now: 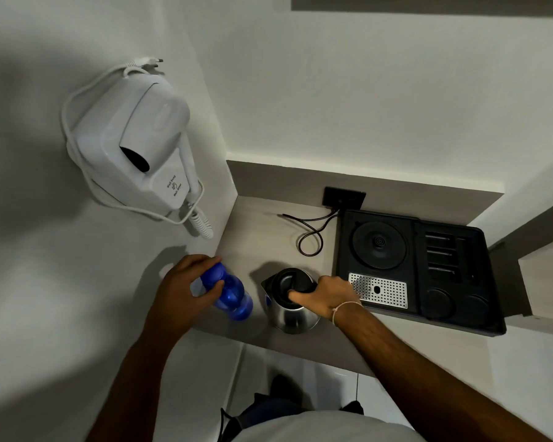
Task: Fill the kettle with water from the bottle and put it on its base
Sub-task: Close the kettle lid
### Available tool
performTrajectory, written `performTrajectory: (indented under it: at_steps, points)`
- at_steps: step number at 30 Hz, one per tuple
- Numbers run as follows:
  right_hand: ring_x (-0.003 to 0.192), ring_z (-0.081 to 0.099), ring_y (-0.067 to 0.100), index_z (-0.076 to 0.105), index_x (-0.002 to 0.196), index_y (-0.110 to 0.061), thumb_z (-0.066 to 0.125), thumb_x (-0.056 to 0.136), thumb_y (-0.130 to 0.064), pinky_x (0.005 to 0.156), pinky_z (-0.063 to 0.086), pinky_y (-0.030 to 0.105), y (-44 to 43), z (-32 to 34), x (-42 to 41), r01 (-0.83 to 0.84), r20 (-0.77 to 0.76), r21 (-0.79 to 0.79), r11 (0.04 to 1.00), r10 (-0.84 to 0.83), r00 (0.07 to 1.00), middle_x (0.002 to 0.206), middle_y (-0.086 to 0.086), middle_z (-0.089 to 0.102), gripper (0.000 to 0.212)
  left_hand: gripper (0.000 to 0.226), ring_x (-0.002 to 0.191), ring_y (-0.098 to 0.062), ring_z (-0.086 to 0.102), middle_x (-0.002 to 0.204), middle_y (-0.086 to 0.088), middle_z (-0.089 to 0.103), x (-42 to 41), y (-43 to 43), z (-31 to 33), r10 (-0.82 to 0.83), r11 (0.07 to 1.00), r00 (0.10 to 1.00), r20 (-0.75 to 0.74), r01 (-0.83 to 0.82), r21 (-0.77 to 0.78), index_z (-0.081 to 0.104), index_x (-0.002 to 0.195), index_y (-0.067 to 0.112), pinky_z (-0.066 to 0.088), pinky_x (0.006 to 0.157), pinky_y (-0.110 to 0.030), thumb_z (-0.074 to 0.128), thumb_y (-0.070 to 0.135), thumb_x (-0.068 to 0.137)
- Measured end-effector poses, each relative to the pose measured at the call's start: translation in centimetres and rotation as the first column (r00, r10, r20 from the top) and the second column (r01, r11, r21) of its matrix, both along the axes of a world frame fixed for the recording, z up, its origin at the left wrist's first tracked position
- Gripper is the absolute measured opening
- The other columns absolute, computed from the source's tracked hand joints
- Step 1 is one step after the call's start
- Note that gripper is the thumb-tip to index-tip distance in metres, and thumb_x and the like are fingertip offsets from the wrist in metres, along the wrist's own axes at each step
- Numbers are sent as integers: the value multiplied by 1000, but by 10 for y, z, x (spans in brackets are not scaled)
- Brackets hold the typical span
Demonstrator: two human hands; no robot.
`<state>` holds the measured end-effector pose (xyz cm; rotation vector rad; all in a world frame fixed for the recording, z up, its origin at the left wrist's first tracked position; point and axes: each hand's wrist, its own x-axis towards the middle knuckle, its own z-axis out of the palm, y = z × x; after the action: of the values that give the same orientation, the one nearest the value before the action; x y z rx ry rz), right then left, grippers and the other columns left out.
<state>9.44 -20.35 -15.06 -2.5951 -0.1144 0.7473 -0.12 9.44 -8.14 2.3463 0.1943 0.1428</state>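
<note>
A blue plastic water bottle [233, 296] stands on the counter at the left, tilted slightly, and my left hand [182, 291] is wrapped around its upper part. Right of it stands a steel kettle [292, 311] with a black lid that looks closed. My right hand [328, 295] grips the kettle's handle, thumb resting on the lid. The round black kettle base [379, 245] sits empty in a black tray [489, 320], behind and to the right of the kettle.
A perforated metal drip grid [379, 290] lies in the tray just right of my right hand. A black cord [310, 234] loops from the wall socket [344, 197] behind the kettle. A white wall hair dryer [134, 148] hangs above left. The counter's front edge is close to me.
</note>
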Motion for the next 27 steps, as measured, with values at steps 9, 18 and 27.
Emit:
performTrajectory:
  at_steps: [9, 18, 27]
  points:
    - [71, 62, 19, 64, 79, -27, 50, 59, -98, 66, 48, 30, -4, -5, -4, 15, 50, -6, 1000, -15, 999, 76, -3, 66, 75, 52, 121, -16, 64, 126, 5, 70, 9, 17, 20, -140, 990, 975, -175, 142, -2, 71, 132, 24, 51, 110, -48, 86, 9, 84]
    - [60, 54, 9, 56, 69, -30, 49, 59, -100, 60, 44, 27, -5, -4, -5, 32, 69, 10, 999, -32, 997, 61, -15, 53, 71, 54, 98, -8, 67, 116, 11, 70, 17, 5, 31, -134, 959, 965, -226, 184, 215, 71, 132, 26, 57, 92, -33, 87, 40, 82]
    - [73, 65, 21, 70, 87, -24, 47, 60, -100, 67, 51, 30, -5, -7, -5, 11, 87, -9, 1000, -10, 996, 78, -2, 69, 83, 59, 125, -19, 60, 133, 7, 67, 18, -5, 37, -246, 914, 925, -289, 320, 248, 72, 134, 27, 49, 112, -45, 87, 6, 80]
